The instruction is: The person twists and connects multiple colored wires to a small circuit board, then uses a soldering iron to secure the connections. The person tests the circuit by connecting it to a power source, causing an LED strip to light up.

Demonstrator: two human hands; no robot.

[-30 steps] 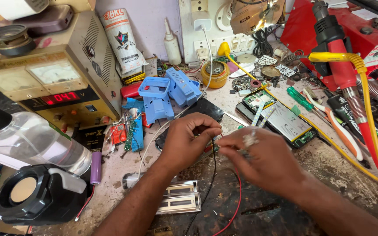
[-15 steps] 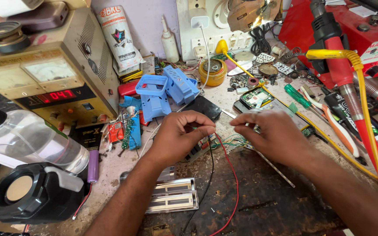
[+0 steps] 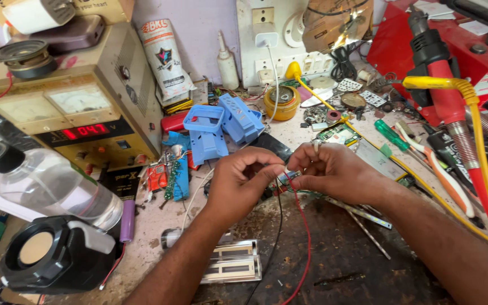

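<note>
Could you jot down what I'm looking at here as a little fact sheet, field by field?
Place: cluttered electronics workbench
Left hand: fingertips pinched on something small where a black wire and a red wire meet
Right hand: pinching the same spot, touching the left hand
Behind the hands: blue plastic housing
Left side: power supply with a lit red display, clear bottle, black speaker
Right side: red tool, yellow hose
Near edge: metal frame

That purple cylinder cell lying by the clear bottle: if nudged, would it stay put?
Probably not. The purple cylinder cell lies on its side, so its round body would likely roll until the clear bottle or black speaker stops it. It looks stiff and smooth, perhaps slippery to pinch.
</note>
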